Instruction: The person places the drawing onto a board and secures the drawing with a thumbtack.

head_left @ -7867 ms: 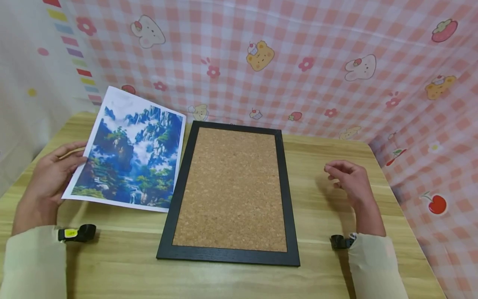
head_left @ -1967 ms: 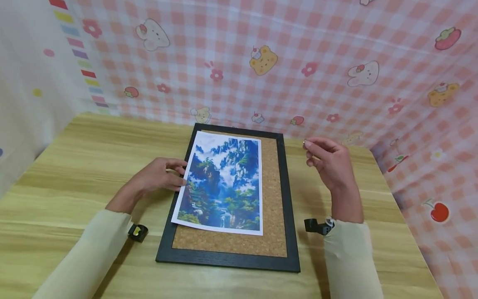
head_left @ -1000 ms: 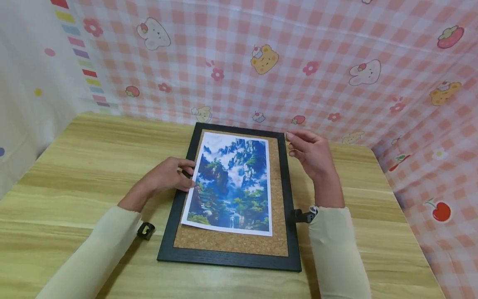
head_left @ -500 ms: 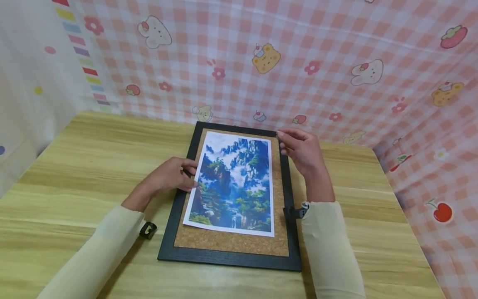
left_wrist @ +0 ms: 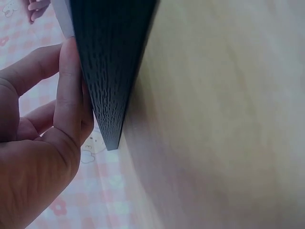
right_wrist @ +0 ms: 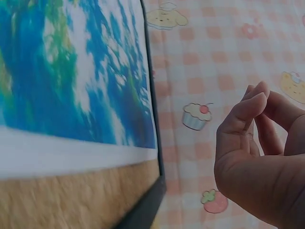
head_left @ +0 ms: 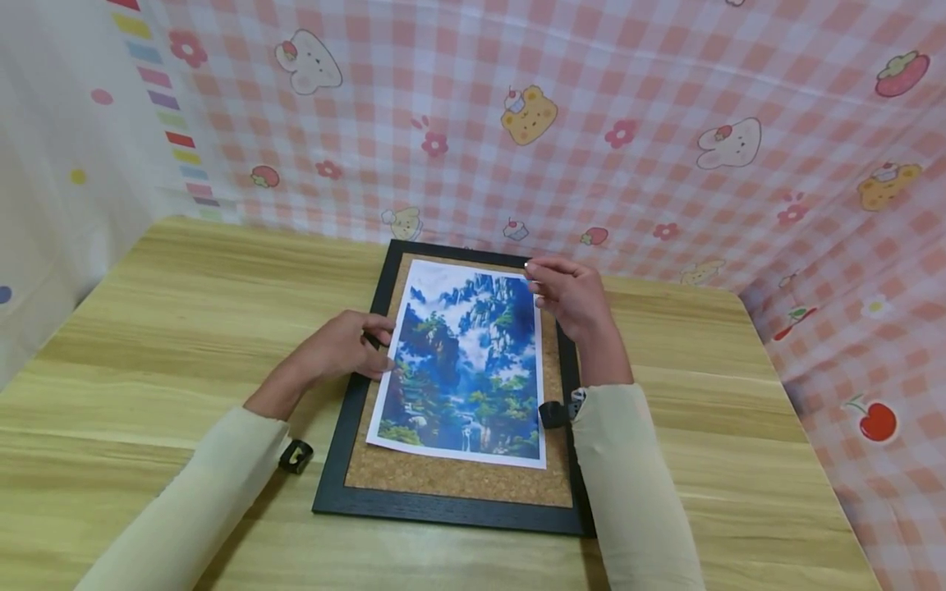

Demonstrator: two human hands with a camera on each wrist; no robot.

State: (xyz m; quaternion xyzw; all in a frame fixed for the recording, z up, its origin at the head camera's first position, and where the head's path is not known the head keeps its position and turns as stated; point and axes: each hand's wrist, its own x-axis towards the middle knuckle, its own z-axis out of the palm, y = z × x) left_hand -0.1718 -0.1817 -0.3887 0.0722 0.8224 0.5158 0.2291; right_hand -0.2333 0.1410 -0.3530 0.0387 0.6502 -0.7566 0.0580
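Observation:
A printed landscape picture [head_left: 466,369] with white margins lies over a black-framed cork board [head_left: 458,484]. At its left edge my left hand [head_left: 343,345] pinches the paper between thumb and fingers. The left wrist view shows these fingers [left_wrist: 69,95] beside the black frame [left_wrist: 107,71]. Over the picture's top right corner is my right hand [head_left: 572,304], thumb and forefinger together on a tiny shiny object [head_left: 526,265]. Its kind is too small to tell. In the right wrist view, the right hand [right_wrist: 257,148] has its fingertips together, hiding that object.
The board rests on a wood-grain table [head_left: 185,328]. Behind it hangs a pink checked cloth [head_left: 458,82] with cartoon prints, close to the board's far edge; the cloth continues along the right. A whitish curtain [head_left: 66,164] hangs at the left.
The picture came from the left onto the board, then shifted slightly right with my left hand. My right hand moved left from beside the board to over the picture's top right corner.

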